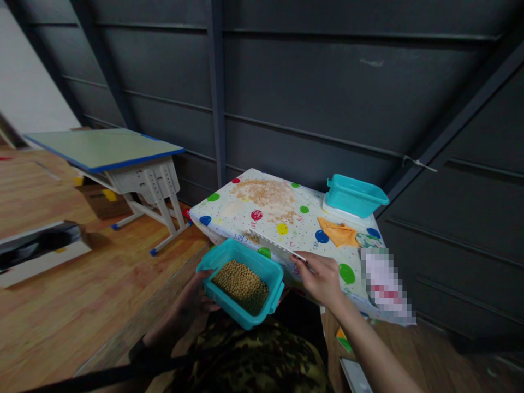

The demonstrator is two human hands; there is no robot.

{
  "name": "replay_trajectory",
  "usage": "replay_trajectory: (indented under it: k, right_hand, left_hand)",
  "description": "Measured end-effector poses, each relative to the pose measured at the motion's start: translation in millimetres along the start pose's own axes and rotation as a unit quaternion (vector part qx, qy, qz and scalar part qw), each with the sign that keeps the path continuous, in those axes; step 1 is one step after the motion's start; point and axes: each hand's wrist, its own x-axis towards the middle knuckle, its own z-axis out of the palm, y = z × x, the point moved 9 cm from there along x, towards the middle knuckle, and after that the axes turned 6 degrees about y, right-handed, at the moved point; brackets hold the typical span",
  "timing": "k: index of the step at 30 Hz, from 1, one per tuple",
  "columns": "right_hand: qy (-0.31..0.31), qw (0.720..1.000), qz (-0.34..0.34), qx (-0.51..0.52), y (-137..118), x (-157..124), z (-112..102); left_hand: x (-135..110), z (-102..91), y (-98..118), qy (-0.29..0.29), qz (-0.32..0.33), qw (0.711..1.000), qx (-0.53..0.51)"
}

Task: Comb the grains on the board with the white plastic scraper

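My left hand (192, 297) grips the left side of a teal plastic tub (235, 312), held at the table's near edge. Tan soybeans (241, 281) cover the tub's bottom, heaped towards its left end. My right hand (321, 275) is closed on one end of a long, thin ruler-like strip (274, 244). This strip slants over the tablecloth just beyond the tub, with a few beans (254, 237) by its far tip. Farther back, many small tan grains (270, 196) are spread on the spotted tablecloth (229, 210).
A second teal tub (354, 196) stands on a white lid-like base at the table's back right. In front of it lies an orange cloth (339, 232), with a blurred-out packet (385, 284) nearer. A desk (110, 147) stands left. A dark panelled wall (303, 82) rises behind.
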Motion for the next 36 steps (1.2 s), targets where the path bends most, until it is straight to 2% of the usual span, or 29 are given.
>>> replay_trajectory:
  k: [4, 7, 9, 12, 15, 17, 20, 26, 28, 31, 36]
  right_hand:
    - [0.017, 0.999, 0.032, 0.013, -4.6, -4.3, -12.6]
    - [0.033, 0.999, 0.042, 0.002, -0.9, -3.5, -12.1]
    - [0.037, 0.998, 0.042, -0.008, 4.8, -1.3, -3.9]
    - [0.035, 0.998, 0.040, -0.016, 14.9, 2.2, 15.5]
    - [0.014, 1.000, 0.023, -0.011, 19.5, 3.4, 34.3]
    - [0.001, 1.000, 0.008, 0.002, 17.6, 2.7, 39.4]
    - [-0.004, 1.000, 0.005, 0.026, 10.2, 0.3, 33.6]
    - [-0.001, 0.997, 0.067, 0.034, 3.1, -5.5, 9.3]
    - [0.017, 0.996, 0.092, 0.004, 14.3, -3.1, -0.6]
    - [0.056, 0.984, 0.155, -0.075, 51.1, 8.0, -19.2]
    - [0.093, 0.936, 0.266, -0.211, 118.5, 28.6, -46.7]
  left_hand:
    - [4.4, -2.2, 0.4, 0.026, 0.022, 0.999, 0.020]
    - [6.5, -1.9, -1.0, 0.011, 0.022, 1.000, 0.010]
    - [6.3, -1.1, -1.8, -0.006, 0.011, 1.000, 0.003]
    - [3.3, -3.7, -1.2, -0.001, 0.001, 1.000, 0.012]
    - [0.3, -6.0, 6.7, 0.005, 0.033, 0.999, 0.012]
    - [1.0, -8.2, 12.5, 0.008, 0.054, 0.999, 0.005]
    - [5.3, -9.1, 13.2, 0.005, 0.033, 0.999, 0.012]
    - [1.6, -2.3, 17.3, -0.005, 0.011, 1.000, 0.016]
    - [-2.6, 1.0, 17.3, -0.016, 0.012, 1.000, 0.022]
    - [-8.9, 3.3, 16.3, -0.010, 0.023, 0.999, 0.031]
    - [-27.6, 12.7, 18.3, 0.028, 0.041, 0.999, 0.005]
